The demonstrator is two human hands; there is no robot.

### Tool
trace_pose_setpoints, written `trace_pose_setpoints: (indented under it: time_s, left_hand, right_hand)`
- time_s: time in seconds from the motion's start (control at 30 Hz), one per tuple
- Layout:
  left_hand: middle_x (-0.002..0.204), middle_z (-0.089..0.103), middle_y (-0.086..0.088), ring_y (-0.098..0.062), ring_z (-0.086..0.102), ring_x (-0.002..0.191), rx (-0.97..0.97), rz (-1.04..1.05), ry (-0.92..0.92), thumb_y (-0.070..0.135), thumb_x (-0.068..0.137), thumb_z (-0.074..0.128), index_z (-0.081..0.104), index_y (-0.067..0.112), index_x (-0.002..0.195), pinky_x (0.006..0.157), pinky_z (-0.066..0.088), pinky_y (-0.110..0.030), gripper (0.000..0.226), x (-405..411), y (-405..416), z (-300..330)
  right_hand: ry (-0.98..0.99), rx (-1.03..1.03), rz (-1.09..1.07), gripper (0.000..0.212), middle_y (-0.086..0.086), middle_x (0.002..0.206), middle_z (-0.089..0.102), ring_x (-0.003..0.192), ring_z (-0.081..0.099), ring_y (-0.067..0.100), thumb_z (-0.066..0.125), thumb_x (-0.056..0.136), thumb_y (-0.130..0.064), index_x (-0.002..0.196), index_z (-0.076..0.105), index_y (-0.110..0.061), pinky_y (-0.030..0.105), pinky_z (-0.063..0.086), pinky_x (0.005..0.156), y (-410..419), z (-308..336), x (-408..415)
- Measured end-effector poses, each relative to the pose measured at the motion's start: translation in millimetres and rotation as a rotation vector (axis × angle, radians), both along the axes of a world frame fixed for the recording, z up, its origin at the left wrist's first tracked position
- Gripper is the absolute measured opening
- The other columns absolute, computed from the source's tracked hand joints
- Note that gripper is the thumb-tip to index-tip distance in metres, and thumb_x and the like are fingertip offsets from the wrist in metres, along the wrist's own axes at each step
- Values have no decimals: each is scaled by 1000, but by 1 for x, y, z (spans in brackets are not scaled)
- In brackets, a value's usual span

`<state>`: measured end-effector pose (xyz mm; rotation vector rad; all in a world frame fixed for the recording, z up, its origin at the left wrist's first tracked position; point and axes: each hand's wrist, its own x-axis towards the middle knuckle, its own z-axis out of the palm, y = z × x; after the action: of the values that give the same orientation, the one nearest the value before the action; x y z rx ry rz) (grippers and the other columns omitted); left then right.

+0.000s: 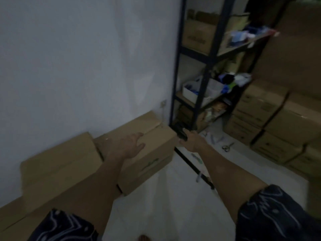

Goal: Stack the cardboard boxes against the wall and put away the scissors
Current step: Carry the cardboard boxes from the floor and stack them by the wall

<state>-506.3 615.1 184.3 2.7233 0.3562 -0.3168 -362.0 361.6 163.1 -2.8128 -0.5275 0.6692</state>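
- Left hand [129, 145] lies flat on top of the box [147, 150], fingers spread and straight, palm down, holding nothing.
- The box sits under the left hand, its far side against the wall [78, 58], its right end just left of the right hand.
- Right hand [190, 140] is stretched out past the box's right end; fingers look curled round something dark at the fingertips, blurred, cannot tell what it is or whether it is really gripped.
- Scissors [227, 147] lie on the floor [173, 197], right of and a bit beyond the right hand, well apart from it, touched by neither hand.
- Flat cardboard [59, 164] leans on the wall left of the left arm, touching the box's left end.
- More cardboard [15, 216] lies low at the near left, below the left forearm.
- Shelf rack [205, 75], dark frame, stands just beyond the right hand, against the wall; holds boxes, a white tray and mixed clutter, too blurred to name.
- Box stack [278, 122] rises far right of the right hand, several high.
- Small items scattered on the floor between the right hand and the scissors, blurred.
- A dark rod [192, 168] lies on the floor under the right forearm.
- Both arms bare, dark patterned sleeves [278, 214] at the near edge.
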Motion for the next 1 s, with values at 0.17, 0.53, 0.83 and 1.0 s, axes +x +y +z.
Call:
trace_pose_setpoints:
  time_s: [0.17, 0.53, 0.83, 1.0]
  left_hand:
    - [145, 47, -7, -25, 46, 130, -85, -109, -10, 36, 96, 51, 39, 18, 145, 107, 35, -31, 53, 32, -126, 5]
    - [152, 36, -6, -27, 40, 135, -98, -295, 119, 50, 97, 44, 29, 25, 150, 109, 35, -35, 60, 157, -341, -11]
    - [144, 46, -9, -30, 46, 128, -265, -295, 113, 41, 97, 50, 35, 22, 147, 103, 42, -41, 56, 316, -519, -11]
    - [142, 47, -9, -29, 49, 123, -322, -300, 130, 44, 96, 51, 37, 22, 145, 102, 43, -39, 56, 393, -580, -24]
  right_hand:
    - [20, 10, -133, 79, 9, 166, 9, 150, 17, 33, 40, 97, -61, 159, 2, -28, 50, 23, 118, -136, 9, -1]
    - [81, 35, -396, 78, 13, 164, 15, 147, 22, 36, 40, 97, -63, 158, 8, -28, 51, 24, 118, -347, -18, 60]
    - [52, 67, -586, 80, 16, 163, 15, 147, 23, 37, 40, 97, -62, 159, 9, -23, 46, 26, 118, -529, -12, 185]
    - [62, 80, -703, 80, 15, 163, 17, 146, 24, 38, 40, 96, -64, 159, 11, -22, 49, 26, 115, -597, -21, 257]
